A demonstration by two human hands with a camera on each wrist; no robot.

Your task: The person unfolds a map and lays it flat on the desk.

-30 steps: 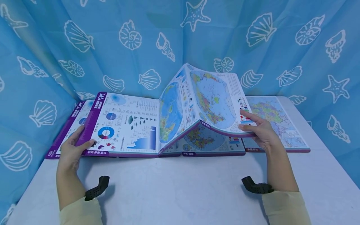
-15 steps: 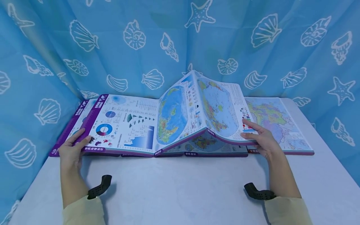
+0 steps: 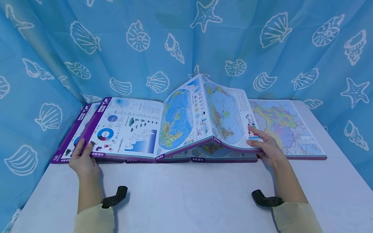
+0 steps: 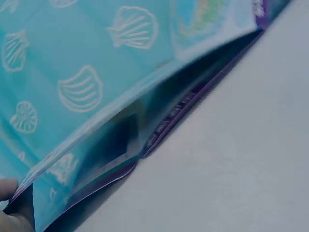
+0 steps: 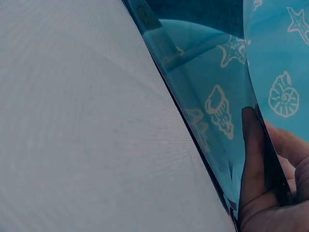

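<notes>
"What's on your white table [image 3: 186, 194]?"
"Your folding world map [image 3: 177, 118], long axis left-right above another map [image 3: 212, 150], its ridge pointing away from you. Your left hand [image 3: 85, 162] and right hand [image 3: 269, 149], well apart, pinch opposite ends; the lower purple label [image 3: 199, 159] reads 世界政区."

Glossy map sheets [image 3: 140, 129] over a matt worktop [image 3: 186, 191].
The map sheets look like smooth, plastic-coated paper, mirroring the printed curtain [image 3: 175, 29] in both wrist views; the curtain, at the far side, appears to be creased cloth. The worktop looks fairly smooth. Near side: matt, plastic-looking wrist pieces [image 3: 116, 196] and dull, soft cloth sleeves [image 3: 94, 220].
</notes>
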